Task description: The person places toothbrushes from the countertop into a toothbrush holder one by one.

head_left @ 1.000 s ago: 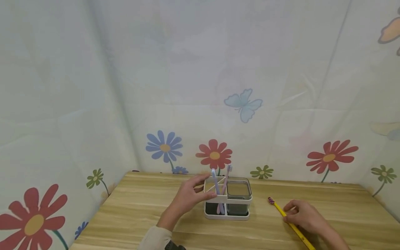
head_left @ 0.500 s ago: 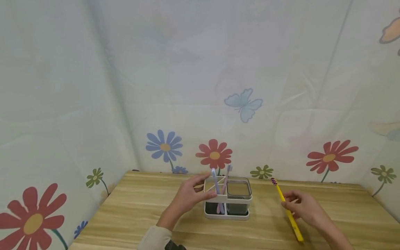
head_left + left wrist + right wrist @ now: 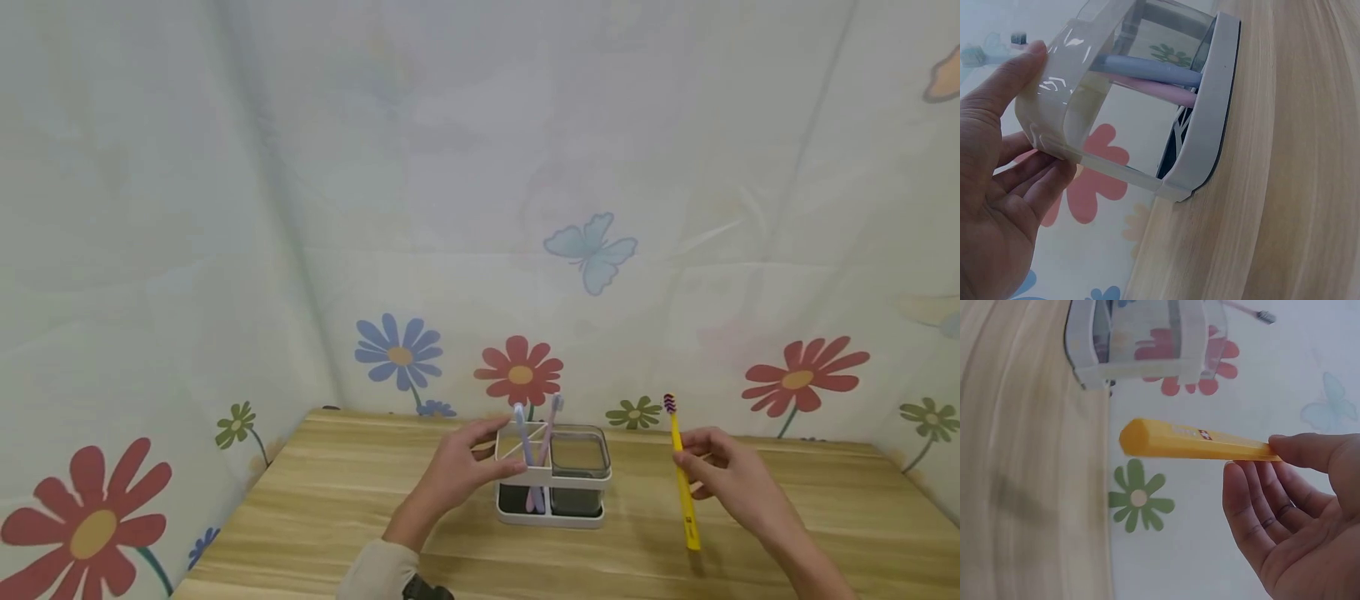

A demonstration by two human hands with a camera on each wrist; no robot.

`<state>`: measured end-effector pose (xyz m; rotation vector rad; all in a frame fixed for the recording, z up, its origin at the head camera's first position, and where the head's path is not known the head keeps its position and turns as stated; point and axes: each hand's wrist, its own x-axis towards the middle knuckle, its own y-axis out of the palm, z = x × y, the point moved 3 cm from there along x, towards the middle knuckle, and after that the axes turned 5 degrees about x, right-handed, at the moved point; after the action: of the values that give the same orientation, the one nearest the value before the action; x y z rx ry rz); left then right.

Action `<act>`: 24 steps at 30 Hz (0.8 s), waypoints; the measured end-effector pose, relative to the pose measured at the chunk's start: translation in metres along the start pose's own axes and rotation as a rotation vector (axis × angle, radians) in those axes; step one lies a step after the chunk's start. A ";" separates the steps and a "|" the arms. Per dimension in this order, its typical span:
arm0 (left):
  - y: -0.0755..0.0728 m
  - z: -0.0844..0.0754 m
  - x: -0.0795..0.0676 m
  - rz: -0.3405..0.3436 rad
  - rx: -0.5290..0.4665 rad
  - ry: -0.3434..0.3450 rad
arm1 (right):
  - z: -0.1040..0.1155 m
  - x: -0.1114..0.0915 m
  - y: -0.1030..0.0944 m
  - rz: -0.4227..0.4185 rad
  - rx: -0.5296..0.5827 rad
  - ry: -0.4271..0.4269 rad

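Note:
A white toothbrush holder [image 3: 577, 481] stands on the wooden table, with a clear cup [image 3: 580, 454] in its right part. Two toothbrushes lean in its left part, one blue [image 3: 523, 433] and one pink [image 3: 550, 425]. My left hand [image 3: 459, 467] grips the holder's upper tier from the left, thumb in front and fingers behind; the left wrist view shows this grip close up. To the right of the holder, my right hand [image 3: 731, 479] pinches a yellow toothbrush [image 3: 683, 492] by its handle. That brush is nearly upright, bristles at the top, its handle end [image 3: 1135, 437] clear of the table.
The wooden table [image 3: 300, 517] carries the holder. Behind it and at both sides hangs a pale curtain [image 3: 450, 208] printed with flowers and a butterfly. A dark watch [image 3: 426, 590] sits on the left wrist below a light sleeve [image 3: 378, 569].
My right hand has raised the yellow toothbrush off the table and turned it from slanted to nearly upright. The left hand has kept its grip on the holder.

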<state>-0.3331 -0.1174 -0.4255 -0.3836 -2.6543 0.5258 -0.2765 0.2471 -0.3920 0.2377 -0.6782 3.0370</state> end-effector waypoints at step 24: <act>0.000 -0.005 -0.002 0.000 -0.021 -0.014 | 0.079 -0.002 0.032 -0.175 0.302 -0.268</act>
<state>-0.3290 -0.1168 -0.4224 -0.3877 -2.6757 0.5028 -0.2644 0.1847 -0.3356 0.6804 -0.1859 2.9493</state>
